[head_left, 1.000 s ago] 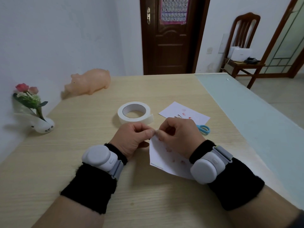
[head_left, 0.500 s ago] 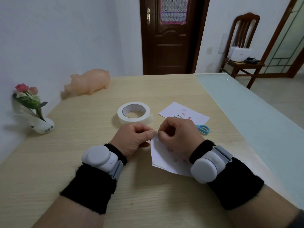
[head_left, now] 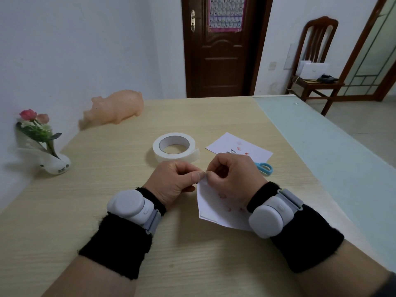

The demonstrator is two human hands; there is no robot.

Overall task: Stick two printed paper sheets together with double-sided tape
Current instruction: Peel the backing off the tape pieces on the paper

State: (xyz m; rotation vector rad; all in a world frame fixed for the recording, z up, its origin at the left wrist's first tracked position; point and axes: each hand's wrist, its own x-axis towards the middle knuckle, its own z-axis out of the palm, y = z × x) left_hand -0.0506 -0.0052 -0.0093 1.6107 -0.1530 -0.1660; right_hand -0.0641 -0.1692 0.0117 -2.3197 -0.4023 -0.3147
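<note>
A white printed sheet [head_left: 216,204] with small red figures lies on the wooden table [head_left: 107,211] under my hands; a strip of tape sits on its near left corner. My left hand [head_left: 174,182] and my right hand [head_left: 234,175] both pinch at the sheet's top left corner, fingertips meeting there. What exactly sits between the fingertips is too small to tell. A second printed sheet [head_left: 240,147] lies flat behind my right hand. The white roll of double-sided tape [head_left: 174,150] lies just beyond my left hand, its loose end sticking out to the right.
Blue-handled scissors [head_left: 264,168] lie mostly hidden behind my right hand. A pink pig figure [head_left: 115,109] stands at the back left, a small vase of flowers [head_left: 46,146] by the wall. A glass strip [head_left: 334,146] covers the table's right side. A chair [head_left: 315,67] stands behind.
The hands stay at the sheet's top corner, with only slight finger movement. The sheet has shifted a little.
</note>
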